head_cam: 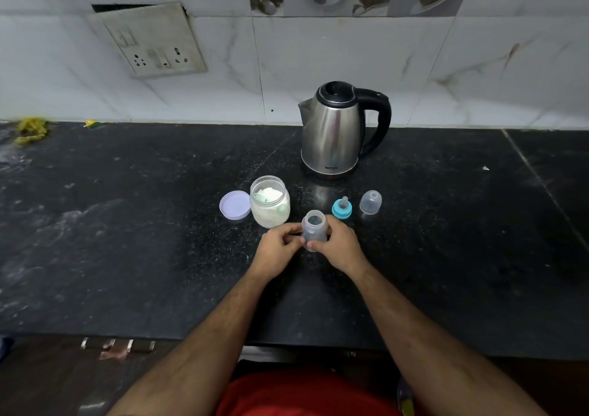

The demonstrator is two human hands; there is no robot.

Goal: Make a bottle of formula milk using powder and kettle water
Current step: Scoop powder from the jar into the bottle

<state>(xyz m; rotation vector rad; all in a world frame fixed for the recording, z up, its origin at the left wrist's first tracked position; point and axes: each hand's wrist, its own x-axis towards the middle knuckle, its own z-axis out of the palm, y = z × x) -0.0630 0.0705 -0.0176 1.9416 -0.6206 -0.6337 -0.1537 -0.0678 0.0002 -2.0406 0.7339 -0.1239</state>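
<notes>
A small clear baby bottle (314,228) stands upright and uncapped on the black counter (127,224). My left hand (276,249) and my right hand (340,246) hold it from either side, fingers curled round its body. Just behind it to the left stands an open jar of white powder (270,206) with a pale scoop inside, its lid (235,205) lying beside it. The blue teat ring (342,207) and the clear cap (370,202) sit to the right. A steel kettle (334,132) with a black handle stands further back, lid closed.
A wall socket plate (149,41) hangs loose on the tiled wall at the left. Yellow scraps (31,130) lie at the counter's far left back edge. The counter's front edge runs just below my forearms.
</notes>
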